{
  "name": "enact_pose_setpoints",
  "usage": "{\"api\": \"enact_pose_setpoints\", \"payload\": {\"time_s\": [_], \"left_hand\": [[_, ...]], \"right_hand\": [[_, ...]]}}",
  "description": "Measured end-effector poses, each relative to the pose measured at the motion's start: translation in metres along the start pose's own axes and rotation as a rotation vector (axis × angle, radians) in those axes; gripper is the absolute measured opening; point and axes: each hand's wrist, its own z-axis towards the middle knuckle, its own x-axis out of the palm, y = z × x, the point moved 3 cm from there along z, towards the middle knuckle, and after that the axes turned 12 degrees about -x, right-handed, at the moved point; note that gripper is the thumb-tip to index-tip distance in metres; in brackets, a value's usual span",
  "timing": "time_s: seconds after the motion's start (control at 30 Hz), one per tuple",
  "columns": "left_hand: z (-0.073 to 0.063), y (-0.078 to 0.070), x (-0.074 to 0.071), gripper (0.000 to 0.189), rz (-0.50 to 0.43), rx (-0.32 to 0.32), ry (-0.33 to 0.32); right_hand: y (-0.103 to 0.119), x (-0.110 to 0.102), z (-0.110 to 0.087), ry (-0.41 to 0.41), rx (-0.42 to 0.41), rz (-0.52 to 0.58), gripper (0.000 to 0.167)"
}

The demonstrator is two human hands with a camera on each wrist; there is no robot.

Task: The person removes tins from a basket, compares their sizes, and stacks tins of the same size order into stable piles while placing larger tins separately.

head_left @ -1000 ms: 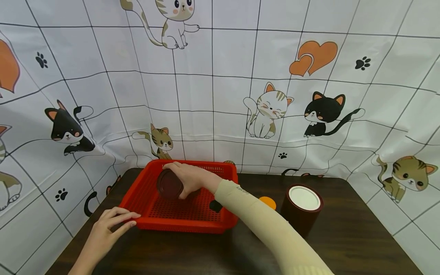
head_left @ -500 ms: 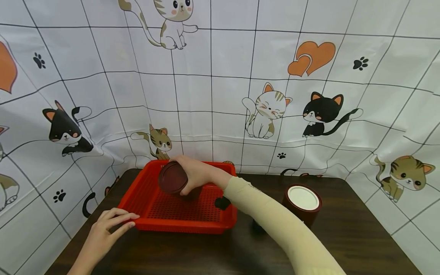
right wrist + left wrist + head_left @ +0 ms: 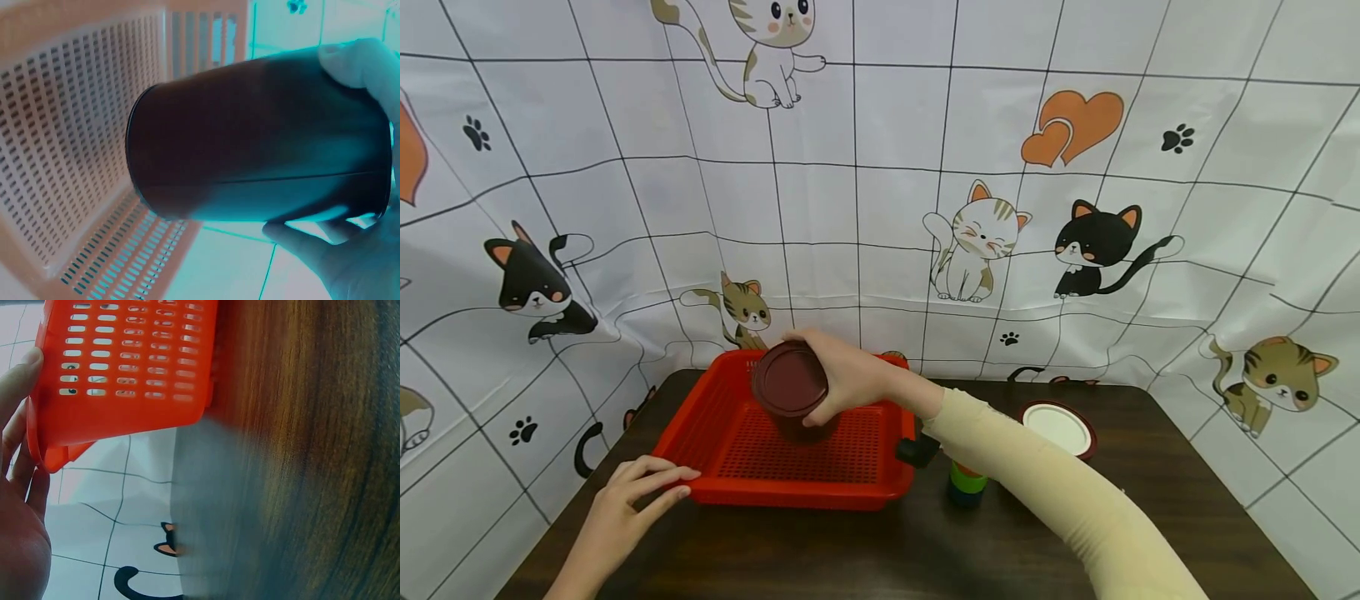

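Note:
My right hand (image 3: pixel 857 379) grips a dark brown cylindrical canister (image 3: pixel 790 379) by its side, near its lidded top. The canister is tilted over the red plastic basket (image 3: pixel 805 492); in the right wrist view the far end of the canister (image 3: pixel 250 144) points into the basket, and thumb and fingers lie on opposite sides of it. At the near left corner, my left hand (image 3: pixel 628 504) holds the basket's rim. The left wrist view has the thumb on the outer wall of the basket (image 3: pixel 125 412), with the other fingers partly hidden behind the rim.
Right of the basket stands a small green, orange and dark blue item (image 3: pixel 966 483). Behind my right sleeve (image 3: pixel 1060 500), a brown container with a white top (image 3: pixel 1058 429) is mostly hidden. A cat-print sheet (image 3: pixel 895 208) hangs behind the dark wood table (image 3: pixel 1150 500).
My right hand has lifted the canister and carried it to the right. The small green item has come out from behind the sleeve. My left hand keeps its hold on the rim.

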Motion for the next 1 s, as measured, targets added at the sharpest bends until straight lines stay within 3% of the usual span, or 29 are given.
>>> {"api": "enact_pose_setpoints", "payload": {"time_s": [0.23,0.43,0.73,1.0], "left_hand": [[0.001,0.001,0.0,0.036,0.01,-0.044,0.026],[0.001,0.001,0.002,0.036,0.012,-0.033,0.02],[0.002,-0.001,0.0,0.038,-0.002,-0.005,0.003],[0.0,0.001,0.001,0.037,0.007,-0.027,0.023]], "right_hand": [[0.034,-0.012,-0.026,-0.011,0.023,-0.026,0.104],[0.055,-0.027,-0.048,-0.044,0.045,0.012,0.104],[0.058,-0.057,-0.084,-0.17,0.211,0.063,0.103],[0.06,-0.076,-0.107,-0.239,0.288,0.069,0.099]]}}
